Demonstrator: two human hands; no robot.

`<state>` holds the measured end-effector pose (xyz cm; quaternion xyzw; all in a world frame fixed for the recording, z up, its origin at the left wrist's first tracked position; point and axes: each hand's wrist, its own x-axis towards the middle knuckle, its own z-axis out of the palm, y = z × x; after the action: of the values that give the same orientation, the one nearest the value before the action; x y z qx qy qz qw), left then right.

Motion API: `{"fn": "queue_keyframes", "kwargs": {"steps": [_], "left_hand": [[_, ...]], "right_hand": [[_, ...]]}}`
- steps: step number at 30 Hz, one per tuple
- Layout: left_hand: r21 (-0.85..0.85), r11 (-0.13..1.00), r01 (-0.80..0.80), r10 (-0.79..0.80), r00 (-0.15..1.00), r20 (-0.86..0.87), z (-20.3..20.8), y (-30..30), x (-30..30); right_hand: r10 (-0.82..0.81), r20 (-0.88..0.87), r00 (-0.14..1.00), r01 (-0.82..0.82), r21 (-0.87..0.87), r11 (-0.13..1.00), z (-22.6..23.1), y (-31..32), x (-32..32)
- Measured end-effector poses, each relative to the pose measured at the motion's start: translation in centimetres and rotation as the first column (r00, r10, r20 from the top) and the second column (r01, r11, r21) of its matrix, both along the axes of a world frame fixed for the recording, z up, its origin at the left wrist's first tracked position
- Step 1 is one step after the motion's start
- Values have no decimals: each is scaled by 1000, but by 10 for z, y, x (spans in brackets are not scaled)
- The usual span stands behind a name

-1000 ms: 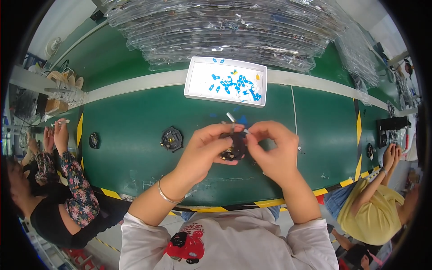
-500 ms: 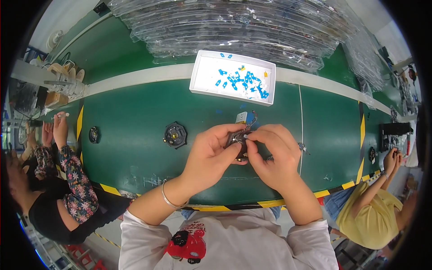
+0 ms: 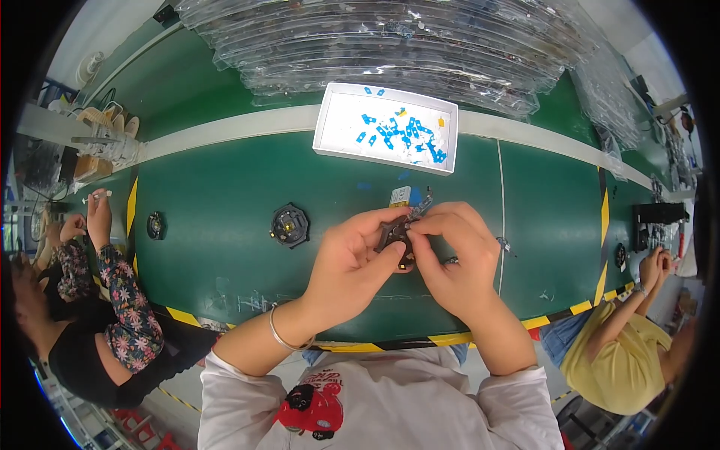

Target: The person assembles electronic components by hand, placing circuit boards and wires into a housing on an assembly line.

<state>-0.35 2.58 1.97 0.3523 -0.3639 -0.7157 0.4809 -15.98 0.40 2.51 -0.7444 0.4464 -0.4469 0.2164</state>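
Note:
My left hand is closed round the edge of a small black device housing, its thumb lying across the front. My right hand pinches at the housing's right edge with thumb and index finger; whatever small part lies between those fingertips is hidden. From the top of the housing a thin flex cable sticks up. Just beyond it shows a small flat battery with a white and yellow face, beside a blue patch. An octagonal black housing lies on the table left of my hands.
A white box with blue and yellow pieces stands beyond my hands. Stacked clear plastic trays fill the back. Another round black part lies far left; a small cable part lies right. Co-workers sit on both sides.
The housing has tilted slightly in my hands, and more of its lower face shows. My right fingertips have shifted a little along its edge.

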Motion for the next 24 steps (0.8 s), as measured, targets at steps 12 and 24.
{"fn": "queue_keyframes", "kwargs": {"steps": [12, 24], "left_hand": [[-11, 999, -37, 38, 993, 113, -4, -3, 1], [215, 975, -49, 50, 999, 1, -5, -23, 0]], "right_hand": [[66, 115, 991, -87, 194, 977, -3, -7, -5], [52, 245, 968, -89, 142, 986, 18, -8, -29]]}}
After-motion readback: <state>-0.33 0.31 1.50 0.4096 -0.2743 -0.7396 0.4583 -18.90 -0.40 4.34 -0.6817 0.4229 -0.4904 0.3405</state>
